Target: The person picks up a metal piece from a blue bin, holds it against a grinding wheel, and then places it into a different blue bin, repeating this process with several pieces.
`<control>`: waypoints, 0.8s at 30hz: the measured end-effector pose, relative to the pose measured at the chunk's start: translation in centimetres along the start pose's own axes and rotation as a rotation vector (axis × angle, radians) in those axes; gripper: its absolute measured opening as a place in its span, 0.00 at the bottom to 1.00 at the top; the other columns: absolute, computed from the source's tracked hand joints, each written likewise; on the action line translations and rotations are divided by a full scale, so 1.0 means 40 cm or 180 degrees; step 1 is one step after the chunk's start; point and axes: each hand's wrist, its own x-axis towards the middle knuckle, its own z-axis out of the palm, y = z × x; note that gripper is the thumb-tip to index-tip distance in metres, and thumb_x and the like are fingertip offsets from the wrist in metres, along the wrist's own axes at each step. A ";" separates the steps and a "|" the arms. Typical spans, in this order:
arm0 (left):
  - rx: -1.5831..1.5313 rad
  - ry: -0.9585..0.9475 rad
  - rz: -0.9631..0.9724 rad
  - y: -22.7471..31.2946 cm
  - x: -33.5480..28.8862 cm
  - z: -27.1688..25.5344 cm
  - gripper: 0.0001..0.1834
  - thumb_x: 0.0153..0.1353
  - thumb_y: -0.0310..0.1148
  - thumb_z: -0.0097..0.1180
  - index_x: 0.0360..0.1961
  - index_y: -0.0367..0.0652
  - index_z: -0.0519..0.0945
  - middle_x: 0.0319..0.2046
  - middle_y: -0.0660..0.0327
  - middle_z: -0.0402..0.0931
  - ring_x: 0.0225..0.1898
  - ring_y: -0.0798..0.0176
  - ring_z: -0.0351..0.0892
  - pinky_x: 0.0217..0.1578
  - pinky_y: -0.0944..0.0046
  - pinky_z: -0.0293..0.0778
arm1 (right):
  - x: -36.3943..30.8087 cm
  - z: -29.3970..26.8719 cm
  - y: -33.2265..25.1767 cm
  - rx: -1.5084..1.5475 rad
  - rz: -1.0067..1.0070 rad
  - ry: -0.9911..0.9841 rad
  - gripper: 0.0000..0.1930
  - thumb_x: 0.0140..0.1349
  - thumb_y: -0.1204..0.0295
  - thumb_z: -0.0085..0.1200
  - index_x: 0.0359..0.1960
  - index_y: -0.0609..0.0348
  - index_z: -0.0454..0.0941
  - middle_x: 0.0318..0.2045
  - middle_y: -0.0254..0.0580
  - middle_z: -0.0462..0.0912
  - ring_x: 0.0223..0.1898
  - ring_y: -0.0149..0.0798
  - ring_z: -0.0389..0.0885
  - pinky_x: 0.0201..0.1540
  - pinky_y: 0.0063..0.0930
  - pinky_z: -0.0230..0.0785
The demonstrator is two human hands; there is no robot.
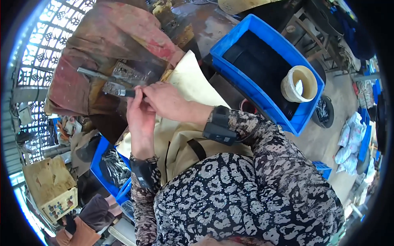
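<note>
Just left of the picture's middle, my left hand (140, 119) is closed, its thumb and fingers pinched at the dark end of a flat metal piece (115, 89). My right hand (166, 100) comes in from the right, its bent fingers closed against the left fingertips at the same end. The fingers partly hide how each grips it. The metal piece points left, in front of a cloth-draped machine (102, 49). Close above it, a grey metal rod (92, 73) sticks out to the left. Behind the rod is a blurred, shiny surface (131, 71).
To the right stands a blue bin (266, 99) with a dark lining and a cream bucket (292, 88). Another blue bin (96, 158), with several dark strips, is at lower left beside a wooden box (49, 180). Pale cloth (186, 78) lies beneath my wrists.
</note>
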 end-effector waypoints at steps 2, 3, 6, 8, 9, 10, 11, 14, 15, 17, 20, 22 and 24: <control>0.0008 -0.0349 -0.0165 0.003 0.011 -0.004 0.08 0.65 0.28 0.51 0.45 0.45 0.74 0.41 0.64 0.76 0.43 0.68 0.75 0.39 0.69 0.73 | 0.009 -0.030 -0.002 0.0301 0.0320 -0.0181 0.18 0.59 0.68 0.51 0.50 0.62 0.73 0.36 0.49 0.81 0.39 0.51 0.79 0.41 0.40 0.71; 0.0008 -0.0762 -0.0401 0.006 0.015 -0.009 0.11 0.64 0.27 0.51 0.48 0.44 0.74 0.43 0.64 0.76 0.45 0.68 0.75 0.42 0.67 0.73 | 0.008 -0.051 0.006 0.0526 0.0700 -0.0349 0.17 0.62 0.70 0.49 0.50 0.64 0.72 0.36 0.47 0.81 0.38 0.48 0.80 0.42 0.36 0.72; 0.0072 -0.1059 -0.0808 0.032 -0.025 0.075 0.17 0.62 0.25 0.51 0.53 0.42 0.73 0.46 0.62 0.76 0.48 0.67 0.74 0.48 0.63 0.72 | -0.039 -0.081 0.114 0.2690 0.1327 -0.0399 0.14 0.67 0.73 0.46 0.51 0.65 0.72 0.34 0.38 0.80 0.35 0.32 0.79 0.38 0.27 0.72; 0.0374 -0.0964 -0.0977 0.041 -0.031 0.090 0.19 0.60 0.24 0.52 0.54 0.40 0.73 0.47 0.61 0.76 0.50 0.66 0.74 0.51 0.61 0.70 | -0.049 -0.092 0.136 0.2739 0.0943 -0.0273 0.13 0.67 0.74 0.45 0.50 0.65 0.73 0.32 0.35 0.78 0.34 0.28 0.77 0.37 0.24 0.71; 0.0372 -0.0924 -0.0925 0.038 -0.024 0.079 0.19 0.60 0.24 0.52 0.54 0.40 0.73 0.47 0.61 0.76 0.50 0.66 0.74 0.51 0.61 0.70 | -0.048 -0.109 0.130 0.2798 0.1154 -0.0442 0.13 0.67 0.74 0.46 0.50 0.64 0.73 0.32 0.35 0.78 0.34 0.27 0.77 0.36 0.23 0.71; 0.0418 -0.0889 -0.0804 0.027 -0.010 0.057 0.18 0.61 0.25 0.52 0.53 0.39 0.74 0.47 0.61 0.77 0.50 0.66 0.74 0.50 0.61 0.70 | -0.046 -0.126 0.120 0.2843 0.1370 -0.0600 0.13 0.67 0.74 0.46 0.50 0.64 0.73 0.32 0.36 0.78 0.33 0.27 0.77 0.36 0.23 0.71; 0.0465 -0.0885 -0.0745 0.014 -0.003 0.046 0.17 0.61 0.25 0.52 0.52 0.39 0.74 0.47 0.61 0.77 0.50 0.66 0.75 0.50 0.62 0.70 | -0.054 -0.137 0.109 0.2869 0.1638 -0.0711 0.13 0.67 0.73 0.46 0.50 0.63 0.73 0.31 0.36 0.78 0.33 0.27 0.77 0.35 0.22 0.71; 0.0539 -0.0895 -0.0688 -0.010 0.002 0.032 0.14 0.62 0.27 0.52 0.49 0.39 0.76 0.46 0.61 0.77 0.49 0.67 0.75 0.48 0.64 0.70 | -0.067 -0.168 0.076 0.2690 0.1979 -0.0762 0.13 0.67 0.72 0.47 0.50 0.64 0.74 0.30 0.36 0.77 0.31 0.26 0.76 0.33 0.21 0.70; 0.0547 -0.0912 -0.0683 -0.021 0.006 0.049 0.13 0.63 0.28 0.53 0.48 0.39 0.76 0.45 0.61 0.78 0.49 0.67 0.75 0.48 0.65 0.70 | -0.079 -0.188 0.079 0.2574 0.2185 -0.0742 0.13 0.67 0.72 0.48 0.50 0.64 0.74 0.30 0.36 0.76 0.30 0.25 0.75 0.32 0.20 0.70; 0.0628 -0.0913 -0.0715 -0.045 0.020 0.060 0.10 0.64 0.31 0.54 0.45 0.40 0.77 0.43 0.61 0.79 0.48 0.67 0.76 0.47 0.67 0.70 | -0.099 -0.146 0.098 0.1281 0.1245 -0.0244 0.16 0.65 0.71 0.48 0.52 0.63 0.73 0.28 0.41 0.77 0.26 0.33 0.78 0.27 0.28 0.71; 0.0641 -0.0875 -0.0727 -0.038 0.039 0.006 0.09 0.65 0.35 0.55 0.42 0.43 0.78 0.42 0.62 0.79 0.43 0.69 0.76 0.43 0.69 0.70 | -0.109 -0.094 0.075 -0.0028 0.0350 0.0383 0.19 0.60 0.71 0.45 0.53 0.63 0.71 0.29 0.48 0.78 0.24 0.46 0.80 0.24 0.39 0.72; 0.0674 -0.0343 -0.0915 -0.040 0.007 0.071 0.10 0.66 0.36 0.53 0.43 0.43 0.78 0.41 0.63 0.79 0.38 0.71 0.75 0.38 0.69 0.69 | -0.126 -0.115 0.050 -0.0280 0.0527 0.0042 0.18 0.57 0.71 0.45 0.48 0.66 0.71 0.28 0.51 0.78 0.27 0.50 0.81 0.23 0.41 0.73; 0.0733 -0.0429 -0.1082 -0.048 0.011 0.080 0.10 0.67 0.36 0.53 0.43 0.43 0.78 0.42 0.63 0.79 0.38 0.71 0.74 0.38 0.69 0.69 | -0.142 -0.127 0.043 -0.0446 0.0690 -0.0035 0.17 0.56 0.72 0.46 0.45 0.69 0.71 0.28 0.51 0.78 0.27 0.50 0.81 0.23 0.41 0.73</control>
